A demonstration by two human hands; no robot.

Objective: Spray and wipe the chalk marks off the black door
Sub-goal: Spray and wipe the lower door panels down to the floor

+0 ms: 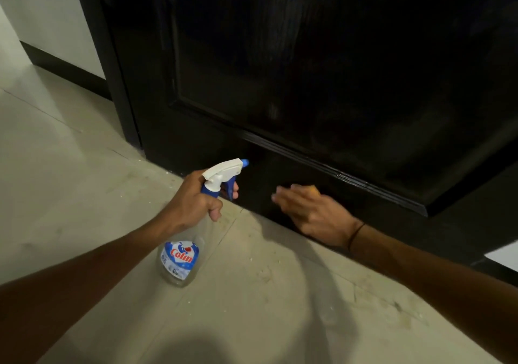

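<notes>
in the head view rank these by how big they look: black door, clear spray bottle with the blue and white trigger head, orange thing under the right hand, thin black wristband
1. Black door, by far.
2. Clear spray bottle with blue and white trigger head, gripped by the left hand.
3 and 4. Unsure: the orange thing is mostly hidden under the right hand, and the thin black wristband shows only a sliver.

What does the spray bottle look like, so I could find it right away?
Look at the bottom of the big black door, where it meets the pale floor. Just in front of it, the left hand grips the neck of a clear spray bottle. It has a white sprayer top with a blue nozzle tip and trigger, and a blue label with red letters.
</notes>
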